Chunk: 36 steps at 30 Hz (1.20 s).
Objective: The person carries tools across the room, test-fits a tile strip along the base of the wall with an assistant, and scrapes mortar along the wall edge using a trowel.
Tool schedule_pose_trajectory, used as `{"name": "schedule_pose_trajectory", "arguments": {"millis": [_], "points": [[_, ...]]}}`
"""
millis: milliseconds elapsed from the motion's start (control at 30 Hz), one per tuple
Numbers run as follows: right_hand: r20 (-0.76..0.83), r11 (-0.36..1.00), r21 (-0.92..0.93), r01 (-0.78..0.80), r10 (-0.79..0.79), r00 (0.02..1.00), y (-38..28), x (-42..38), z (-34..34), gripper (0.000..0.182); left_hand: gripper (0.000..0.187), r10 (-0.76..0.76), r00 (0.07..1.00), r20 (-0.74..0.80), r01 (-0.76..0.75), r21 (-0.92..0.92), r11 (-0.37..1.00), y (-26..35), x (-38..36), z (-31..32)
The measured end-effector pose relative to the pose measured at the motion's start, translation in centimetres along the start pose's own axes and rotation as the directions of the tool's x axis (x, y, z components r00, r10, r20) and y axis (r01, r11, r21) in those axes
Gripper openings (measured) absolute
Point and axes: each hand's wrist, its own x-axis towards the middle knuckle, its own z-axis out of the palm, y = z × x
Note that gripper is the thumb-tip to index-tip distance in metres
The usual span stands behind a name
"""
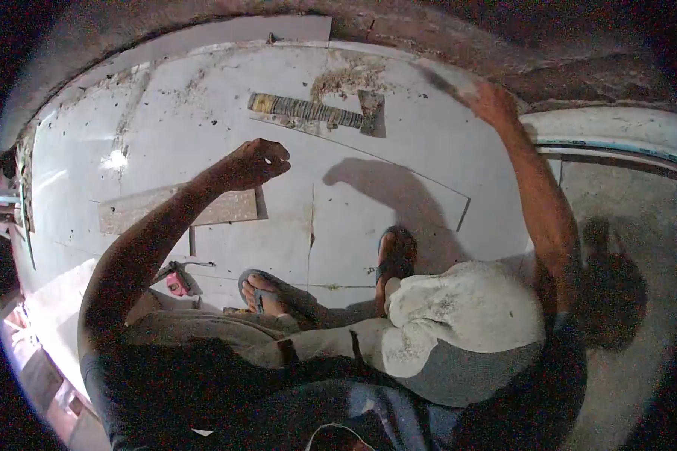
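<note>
My left hand [257, 164] hangs over the white tiled floor [338, 218], its fingers curled toward the thumb and a small bright gap between them. Nothing shows in its grasp. Out at the upper right, my right hand [493, 105] is closed on a blurred grey blade-like tool [440, 81], which points left along the floor's far edge. Between the two hands lies a hammer [308, 110], its handle wrapped in bands with a yellow end. Nearer my left forearm rests a beige strip of tile [226, 208].
A pink tape measure [177, 283] lies beside my left foot [267, 293]. Dirt and mortar crumbs [346, 79] spread beyond the hammer. A rough earthen wall [451, 37] borders the far side. At right, a white strip with a blue band [609, 144] edges bare concrete [617, 192].
</note>
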Motion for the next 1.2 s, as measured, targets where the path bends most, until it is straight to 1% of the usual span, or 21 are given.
{"name": "schedule_pose_trajectory", "arguments": {"millis": [33,100,133,200,300,333,433,467,567,600,667,767,800,833,867,933,1000,1033,1100,1133,1200], "points": [[0.021,0.999,-0.034,0.034,-0.033,0.999,-0.6,0.3,0.3,0.054,0.025,0.042,0.999,0.005,-0.042,0.012,0.999,-0.2,0.2,0.2],[0.089,0.991,-0.097,0.097,-0.088,0.992,-1.3,-0.3,1.2,0.053,0.025,-0.037,0.999,0.032,0.038,-0.059,0.998,0.4,0.0,0.3],[0.090,0.993,-0.103,0.054,-0.045,0.995,-1.3,0.1,0.9,0.052,0.026,-0.078,0.996,0.032,0.080,-0.092,0.993,0.7,0.0,0.1],[0.093,0.994,-0.110,-0.026,0.037,0.995,-1.4,0.9,0.1,0.050,0.026,-0.046,0.999,-0.010,0.045,-0.118,0.992,0.5,0.1,-0.1],[0.055,0.995,-0.070,-0.075,0.079,0.995,-7.9,-2.1,-1.7,0.050,0.027,0.034,0.999,-0.037,-0.036,-0.067,0.997,1.1,1.1,-0.5],[0.136,0.991,-0.130,-0.023,0.040,0.990,-7.8,-1.6,-0.7,0.053,0.027,0.057,0.998,-0.034,-0.058,-0.042,0.997,1.5,1.2,-0.3],[0.193,0.974,-0.096,-0.204,0.220,0.956,-3.4,-1.0,-1.3,0.058,0.028,-0.123,0.992,-0.012,0.118,-0.200,0.973,2.6,0.9,-1.3],[0.205,0.958,-0.081,-0.274,0.285,0.936,-2.6,-1.0,-1.5,0.060,0.030,-0.090,0.996,-0.026,0.086,-0.131,0.988,3.9,1.1,-2.1],[0.248,0.987,-0.156,0.030,0.010,0.969,-4.8,0.3,-1.5,0.063,0.031,0.055,0.998,-0.044,-0.058,-0.086,0.995,4.5,2.5,-1.7],[0.167,0.991,-0.124,-0.055,0.075,0.983,-7.2,-0.9,-1.6,0.062,0.031,0.070,0.996,-0.052,-0.075,-0.102,0.992,4.9,2.7,-1.9],[0.181,0.986,-0.160,-0.054,0.083,0.980,-7.8,-1.8,-0.9,0.062,0.032,0.084,0.994,-0.062,-0.093,-0.142,0.986,5.7,2.4,-2.7],[0.171,0.978,-0.200,-0.054,0.089,0.981,-8.5,-1.7,-0.5,0.062,0.034,0.016,0.998,-0.055,-0.027,-0.208,0.978,6.2,2.3,-3.6],[0.161,0.975,-0.215,-0.063,0.099,0.982,-8.9,-2.0,-1.1,0.062,0.036,0.136,0.987,-0.090,-0.141,-0.055,0.989,6.3,2.7,-3.5],[0.149,0.971,-0.230,-0.067,0.103,0.983,-9.4,-2.0,-1.8,0.063,0.036,0.111,0.991,-0.078,-0.118,-0.083,0.990,6.2,2.9,-3.8],[0.254,0.982,-0.134,-0.135,0.166,0.953,-9.9,-2.5,-2.1,0.063,0.037,0.085,0.995,-0.061,-0.091,-0.118,0.989,5.9,3.0,-3.6],[0.254,0.985,-0.065,-0.162,0.174,0.952,-5.4,-0.5,-0.5,0.066,0.038,0.018,1.000,-0.022,-0.022,-0.182,0.983,6.9,1.9,-3.1],[0.339,0.975,0.083,-0.207,0.168,0.926,-0.1,2.2,3.3,0.069,0.038,0.060,0.998,-0.017,-0.062,-0.155,0.986,5.6,2.2,-2.1],[0.265,0.990,0.035,-0.137,0.123,0.956,-3.1,0.6,2.5,0.067,0.039,0.091,0.996,-0.007,-0.091,-0.143,0.986,5.4,2.6,-1.7],[0.117,0.997,-0.082,0.007,0.003,0.993,-7.4,-1.4,1.5,0.063,0.039,0.030,1.000,0.002,-0.030,-0.130,0.991,6.9,1.9,-2.8],[0.112,0.973,-0.109,-0.203,0.215,0.970,-4.8,-0.3,3.2,0.064,0.039,-0.006,1.000,0.012,0.008,-0.136,0.991,7.4,1.3,-2.7],[0.048,0.938,-0.060,-0.341,0.344,0.938,3.0,2.3,4.7,0.065,0.040,-0.015,1.000,0.017,0.018,-0.197,0.980,6.9,1.1,-2.5]]}}
